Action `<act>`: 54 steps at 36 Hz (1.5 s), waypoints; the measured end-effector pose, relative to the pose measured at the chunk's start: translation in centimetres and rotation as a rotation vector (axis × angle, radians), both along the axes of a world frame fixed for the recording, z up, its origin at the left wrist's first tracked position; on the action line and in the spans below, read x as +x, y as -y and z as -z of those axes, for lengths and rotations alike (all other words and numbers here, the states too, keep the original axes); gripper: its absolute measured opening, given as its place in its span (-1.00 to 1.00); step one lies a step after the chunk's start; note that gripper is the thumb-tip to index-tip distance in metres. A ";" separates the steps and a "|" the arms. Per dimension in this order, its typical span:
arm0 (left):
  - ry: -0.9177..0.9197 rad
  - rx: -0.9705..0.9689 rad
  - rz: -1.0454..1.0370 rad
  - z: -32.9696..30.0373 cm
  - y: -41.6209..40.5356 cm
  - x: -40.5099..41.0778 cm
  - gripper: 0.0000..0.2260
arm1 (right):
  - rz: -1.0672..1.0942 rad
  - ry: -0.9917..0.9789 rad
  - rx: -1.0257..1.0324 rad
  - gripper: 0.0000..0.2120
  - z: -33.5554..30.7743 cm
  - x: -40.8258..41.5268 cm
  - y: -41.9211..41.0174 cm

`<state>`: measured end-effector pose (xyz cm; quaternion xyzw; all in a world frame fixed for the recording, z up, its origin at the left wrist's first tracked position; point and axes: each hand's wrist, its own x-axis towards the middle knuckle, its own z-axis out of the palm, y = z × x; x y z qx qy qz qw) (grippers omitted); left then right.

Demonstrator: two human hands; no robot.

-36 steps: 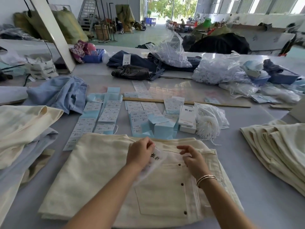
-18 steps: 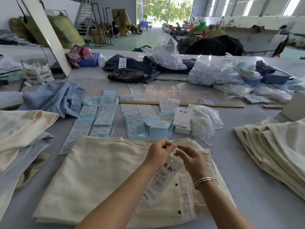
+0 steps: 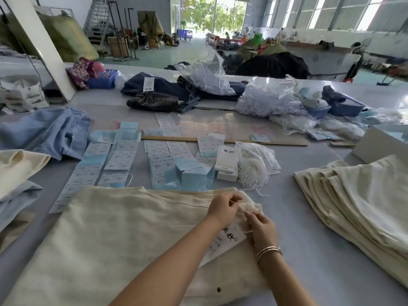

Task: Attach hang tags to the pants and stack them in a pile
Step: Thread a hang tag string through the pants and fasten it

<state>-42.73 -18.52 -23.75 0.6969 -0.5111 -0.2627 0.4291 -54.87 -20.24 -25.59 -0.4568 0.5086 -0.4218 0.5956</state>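
- Cream cotton pants (image 3: 123, 239) lie flat at the near edge of the worktop (image 3: 331, 261), waistband toward the far side, directly under both hands.
- The left hand (image 3: 223, 209) has its fingers curled, pinching a thin white string (image 3: 234, 203) at the waistband's right end.
- The right hand (image 3: 261, 228) is closed too, fingertips pinching the other part of the string just beside the left hand; a bangle sits on that wrist.
- The hang tag (image 3: 225, 240) lies on the pants between the two wrists, printed side up and partly hidden by the left forearm.
- The step in hand looks like threading or knotting the string through the waistband; whether it has already passed through the fabric is too small to tell.
- To do it well, keep the string taut between both pinches, draw the loop snug without puckering the cloth, and leave the tag face up.
- The pile of tagged pants (image 3: 357, 202) rests at the right edge, well apart; fold this pair to match before adding it.
- Spare tags (image 3: 120, 157) and a bag of strings (image 3: 254, 166) wait just beyond the waistband.
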 end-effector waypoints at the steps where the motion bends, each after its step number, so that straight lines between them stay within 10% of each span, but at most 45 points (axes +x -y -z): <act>1: 0.087 0.026 0.032 0.1 0.3 0.0 -0.79 | 0.022 -0.019 -0.022 -0.84 0.3 0.1 0.0; 10: 0.486 0.048 0.117 0.1 2.1 -0.4 -0.84 | 0.185 -0.221 -0.097 -0.80 1.6 0.7 0.1; 27: -0.254 0.129 0.085 0.6 0.7 0.9 -0.82 | 0.236 -0.008 0.008 -0.88 1.0 1.7 0.4; 39: -0.244 0.154 -0.016 0.9 1.5 0.0 -0.85 | 0.135 0.070 -0.013 -0.88 -0.1 1.1 -0.4; 46: -0.436 0.159 -0.118 0.4 1.7 0.2 -0.86 | 0.080 0.623 0.347 -0.88 -0.1 -2.1 -1.1; 54: -0.336 -0.064 -0.021 0.1 0.6 -0.9 -0.86 | 0.027 0.719 0.237 -0.62 -1.7 -3.7 -1.5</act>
